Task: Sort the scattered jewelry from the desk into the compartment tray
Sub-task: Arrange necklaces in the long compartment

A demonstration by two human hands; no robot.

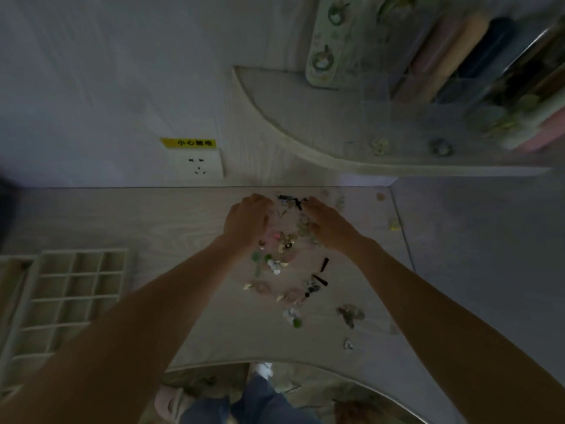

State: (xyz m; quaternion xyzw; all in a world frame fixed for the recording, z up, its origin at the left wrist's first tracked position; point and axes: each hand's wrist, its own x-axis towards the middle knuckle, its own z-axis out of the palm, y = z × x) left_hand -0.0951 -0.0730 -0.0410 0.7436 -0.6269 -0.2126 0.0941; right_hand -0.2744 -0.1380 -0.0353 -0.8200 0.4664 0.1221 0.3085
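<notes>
Both hands reach to the far end of the jewelry pile (284, 249), which serves as the landmark for everything else. On the pile's left edge the left hand (246, 221) is turned knuckles-up with its fingers curled downward; whether they pinch a piece cannot be told, since the fingertips are hidden. On the pile's right edge the right hand (328, 226) lies flatter, fingers stretched toward a black clip (290, 199) at the pile's far tip; the blur hides whether it grips anything.

Small pieces trail from the pile toward the person: pink rings, green beads, more black clips, a grey-green cluster. A few stray bits sit to the right of the pile, near the desk (122, 215) edge.

Well to the left of the pile stands the compartment tray (73, 289), and every cell visible looks bare. By that evidence the sorting has hardly begun: nearly all the jewelry is left to move.
</notes>
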